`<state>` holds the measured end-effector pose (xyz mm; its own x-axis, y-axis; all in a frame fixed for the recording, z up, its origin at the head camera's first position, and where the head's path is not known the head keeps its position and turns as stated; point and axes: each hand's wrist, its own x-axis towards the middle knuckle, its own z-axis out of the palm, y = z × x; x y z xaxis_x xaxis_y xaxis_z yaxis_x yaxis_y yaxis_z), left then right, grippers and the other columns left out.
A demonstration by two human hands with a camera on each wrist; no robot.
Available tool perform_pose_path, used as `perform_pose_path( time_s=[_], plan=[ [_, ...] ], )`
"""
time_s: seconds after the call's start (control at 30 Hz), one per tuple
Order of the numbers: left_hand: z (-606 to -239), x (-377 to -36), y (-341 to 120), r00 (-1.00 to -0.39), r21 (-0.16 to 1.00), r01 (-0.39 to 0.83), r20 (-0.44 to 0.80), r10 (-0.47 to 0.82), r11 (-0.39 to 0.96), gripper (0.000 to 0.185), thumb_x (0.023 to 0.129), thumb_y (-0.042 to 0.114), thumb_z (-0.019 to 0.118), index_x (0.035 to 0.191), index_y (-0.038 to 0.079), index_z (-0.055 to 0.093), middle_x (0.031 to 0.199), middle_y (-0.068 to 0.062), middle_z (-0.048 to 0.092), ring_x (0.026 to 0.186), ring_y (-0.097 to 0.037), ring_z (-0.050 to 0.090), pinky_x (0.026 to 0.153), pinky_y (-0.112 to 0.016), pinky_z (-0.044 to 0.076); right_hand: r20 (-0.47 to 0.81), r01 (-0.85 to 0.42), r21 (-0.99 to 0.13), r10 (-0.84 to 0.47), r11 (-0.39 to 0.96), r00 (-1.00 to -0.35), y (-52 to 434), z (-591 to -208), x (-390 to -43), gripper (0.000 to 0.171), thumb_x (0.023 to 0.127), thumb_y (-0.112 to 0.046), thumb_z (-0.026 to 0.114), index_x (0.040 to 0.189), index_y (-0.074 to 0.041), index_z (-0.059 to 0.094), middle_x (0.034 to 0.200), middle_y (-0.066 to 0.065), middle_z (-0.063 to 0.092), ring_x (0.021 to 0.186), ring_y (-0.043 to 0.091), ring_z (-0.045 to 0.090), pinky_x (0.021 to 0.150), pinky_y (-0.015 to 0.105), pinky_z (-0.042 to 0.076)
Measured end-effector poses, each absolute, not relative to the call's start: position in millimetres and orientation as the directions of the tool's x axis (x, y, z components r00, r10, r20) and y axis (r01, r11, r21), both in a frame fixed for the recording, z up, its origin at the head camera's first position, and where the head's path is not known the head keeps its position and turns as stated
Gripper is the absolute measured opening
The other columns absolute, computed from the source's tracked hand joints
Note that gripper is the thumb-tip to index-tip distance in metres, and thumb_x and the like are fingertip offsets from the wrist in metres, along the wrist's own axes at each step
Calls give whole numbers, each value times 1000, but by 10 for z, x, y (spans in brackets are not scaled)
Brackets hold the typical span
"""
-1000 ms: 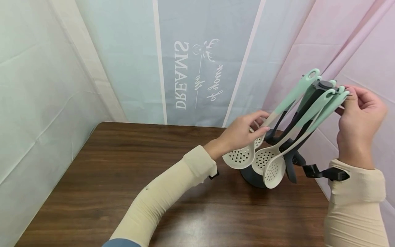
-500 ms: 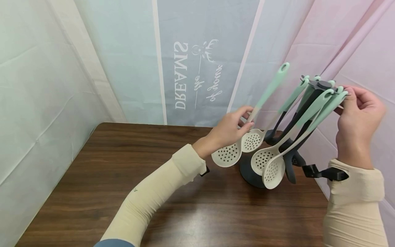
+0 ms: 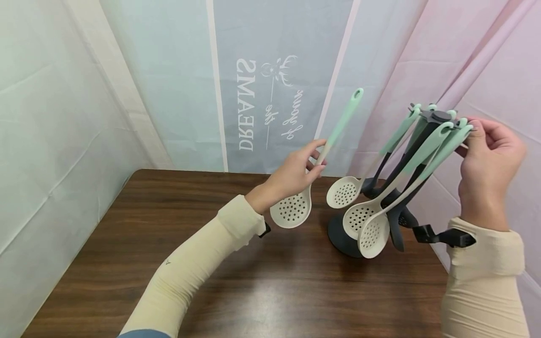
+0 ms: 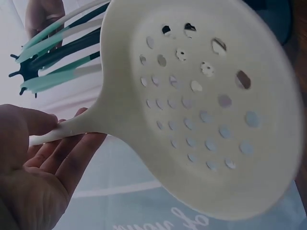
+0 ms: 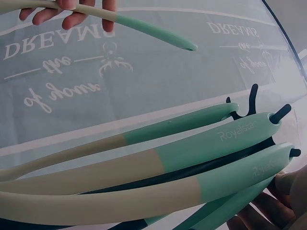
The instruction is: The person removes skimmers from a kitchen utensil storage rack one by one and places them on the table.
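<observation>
My left hand (image 3: 296,174) pinches the stem of a cream skimmer spoon (image 3: 291,210) with a mint-green handle, held in the air left of the rack; its perforated bowl (image 4: 201,100) fills the left wrist view, stem between my fingers (image 4: 57,143). The dark utensil rack (image 3: 427,136) stands tilted on the brown table (image 3: 148,244) with several more skimmers (image 3: 372,232) hanging from its hooks. My right hand (image 3: 486,159) grips the rack's top among the mint handles (image 5: 225,139), fingertips (image 5: 288,187) just showing at the lower right.
Fabric backdrop sheets close in the table on the left, back and right; the back one carries mirrored "DREAMS" lettering (image 3: 247,110). The rack's round dark base (image 3: 340,237) sits near the table's right edge. A black strap (image 3: 439,234) is on my right wrist.
My left hand lifted one skimmer off the rack's hook and carried it left and clear of the others. The right hand kept holding the rack's top.
</observation>
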<state>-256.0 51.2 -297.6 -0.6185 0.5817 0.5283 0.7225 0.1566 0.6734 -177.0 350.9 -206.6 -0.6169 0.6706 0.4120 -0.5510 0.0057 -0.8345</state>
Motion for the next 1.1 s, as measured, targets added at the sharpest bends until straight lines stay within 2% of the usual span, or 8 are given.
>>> perform_pose_path(
  time_s=[0.2, 0.4, 0.6, 0.8, 1.1],
  plan=[
    [-3059, -2622, 331, -671, 708, 676, 476, 569, 205, 55, 101, 3, 61, 152, 3, 40, 106, -13, 66, 82, -20, 71, 71, -23, 57, 404, -557, -830, 664, -23, -629, 3508, -2067, -1781, 11, 91, -1, 74, 95, 9, 76, 84, 9, 75, 74, 16, 72, 67, 22, 58],
    [-3142, -2692, 177, -722, 715, 642, 442, 533, 276, 50, 101, 3, 60, 149, 6, 45, 104, -10, 66, 78, -16, 70, 67, -27, 57, 406, -554, -833, 663, -15, -628, 3507, -2076, -1764, 14, 92, -3, 74, 99, 9, 75, 88, 9, 76, 78, 17, 73, 68, 21, 58],
    [-3158, -2731, -8, -771, 718, 599, 400, 495, 354, 50, 101, 4, 61, 149, 6, 47, 108, -9, 65, 81, -18, 70, 65, -28, 58, 406, -548, -836, 674, 2, -617, 3499, -2091, -1740, 16, 91, -5, 75, 99, 8, 76, 90, 9, 75, 80, 17, 73, 69, 20, 58],
    [-3230, -2788, -271, -822, 721, 545, 358, 442, 429, 49, 100, 3, 61, 148, 4, 47, 111, -11, 64, 81, -18, 70, 64, -31, 58, 409, -546, -838, 672, 9, -618, 3492, -2089, -1729, 16, 92, -6, 74, 100, 8, 76, 91, 9, 75, 81, 17, 73, 68, 20, 58],
    [-3341, -2843, -560, -860, 701, 493, 301, 413, 516, 52, 100, 2, 61, 149, 1, 45, 112, -17, 66, 82, -22, 71, 65, -33, 57, 413, -561, -828, 667, -9, -620, 3514, -2082, -1731, 16, 91, -5, 75, 100, 9, 75, 90, 10, 75, 81, 18, 73, 67, 21, 58]
  ],
)
